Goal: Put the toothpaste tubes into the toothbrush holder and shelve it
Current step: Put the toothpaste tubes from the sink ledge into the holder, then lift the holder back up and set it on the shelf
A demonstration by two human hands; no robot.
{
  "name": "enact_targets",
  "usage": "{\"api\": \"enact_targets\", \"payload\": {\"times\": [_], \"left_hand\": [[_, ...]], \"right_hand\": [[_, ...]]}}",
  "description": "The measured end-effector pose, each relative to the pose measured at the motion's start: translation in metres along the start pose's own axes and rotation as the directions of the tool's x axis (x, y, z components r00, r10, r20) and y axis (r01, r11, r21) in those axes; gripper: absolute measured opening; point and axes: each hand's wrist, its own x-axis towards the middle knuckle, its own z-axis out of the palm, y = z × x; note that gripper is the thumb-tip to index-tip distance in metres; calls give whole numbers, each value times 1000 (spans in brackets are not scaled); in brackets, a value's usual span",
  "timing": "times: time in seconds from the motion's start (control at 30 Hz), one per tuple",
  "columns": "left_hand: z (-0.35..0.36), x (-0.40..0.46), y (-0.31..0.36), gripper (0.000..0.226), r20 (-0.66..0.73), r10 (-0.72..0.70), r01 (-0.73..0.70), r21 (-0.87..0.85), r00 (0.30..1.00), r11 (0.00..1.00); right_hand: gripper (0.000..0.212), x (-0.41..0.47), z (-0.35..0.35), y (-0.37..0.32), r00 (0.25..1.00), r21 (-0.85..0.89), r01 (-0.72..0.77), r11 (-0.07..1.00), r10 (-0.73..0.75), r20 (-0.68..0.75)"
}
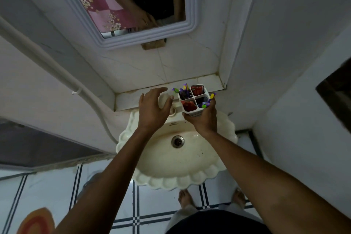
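A small tiled washroom seen from above: a cream scalloped sink [176, 159] projects from the wall, a narrow tiled ledge [133, 99] runs behind it into the right-hand corner, and a white-framed mirror [121, 11] hangs above. The toothbrush holder [193, 99], a white four-compartment caddy, is held above the rear right part of the sink, at the front edge of the ledge near its right corner; whether its base touches the ledge cannot be told. Its long axis stands roughly upright, the open mouth facing up toward the camera. Two diagonally opposite compartments hold red toothpaste tubes [197, 89], standing on end along the holder's axis. The other two compartments hold purple and green toothbrushes [183, 90], handles up and splaying outward past the rim. The right hand [204, 118] is closed around the holder's near lower side, fingers wrapped beneath it. The left hand [152, 109] is spread open and empty, fingers curved, just left of the holder without touching it, above the sink's rear edge.
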Motion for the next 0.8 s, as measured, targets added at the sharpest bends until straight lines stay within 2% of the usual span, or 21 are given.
{"api": "enact_targets", "payload": {"times": [0.27, 0.4, 0.63, 0.8], "left_hand": [[7, 6, -11, 45, 77, 67, -68, 11, 995, 998], [0, 10, 0, 46, 52, 86, -87, 11, 995, 996], [-43, 29, 59, 51, -104, 152, -147, 53, 983, 988], [-88, 51, 121, 50, -237, 267, -258, 68, 934, 964]], "right_hand": [[127, -6, -25, -22, 989, 93, 84, 992, -72, -126], [118, -9, -52, -44, 971, 98, 170, 981, -150, -189], [110, -5, -116, -131, 892, 140, 392, 909, -338, -300], [104, -1, -169, -211, 779, 177, 574, 799, -467, -419]]}}
